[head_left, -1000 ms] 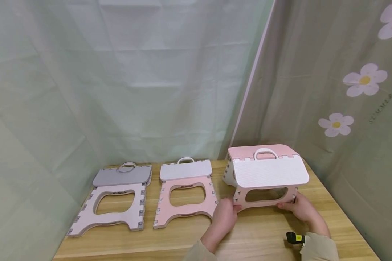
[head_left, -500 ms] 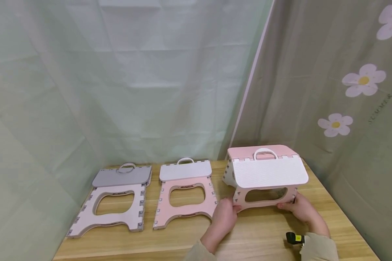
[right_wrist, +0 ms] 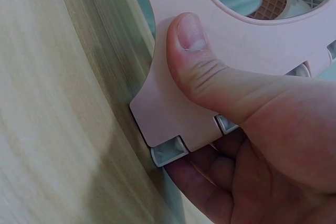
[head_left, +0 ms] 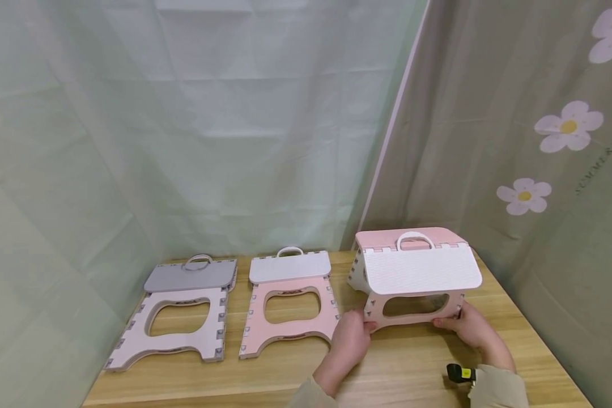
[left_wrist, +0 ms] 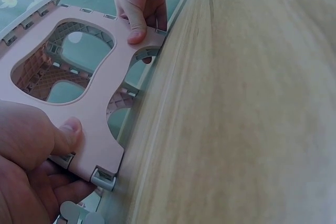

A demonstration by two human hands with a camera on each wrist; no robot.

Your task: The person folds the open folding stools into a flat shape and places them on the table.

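Observation:
A pink and white folding stool [head_left: 421,271] stands partly unfolded at the right of the table, its two top halves sloping like a roof below a white handle [head_left: 415,236]. My left hand [head_left: 351,340] grips the near pink leg panel [left_wrist: 89,129] by its left lower corner, thumb on the front face and fingers behind. At the opposite lower corner my right hand [head_left: 476,334] holds the same panel, its thumb [right_wrist: 191,40] flat on the pink face and fingers curled behind the edge. The panel's foot is right at the tabletop in both wrist views.
Left of the hands, a folded pink and white stool [head_left: 292,306] lies flat on the wooden table [head_left: 408,374]. Farther left lies a folded grey and white stool [head_left: 175,317]. A pale curtain [head_left: 224,130] hangs behind, and a flowered curtain [head_left: 489,130] closes the right side.

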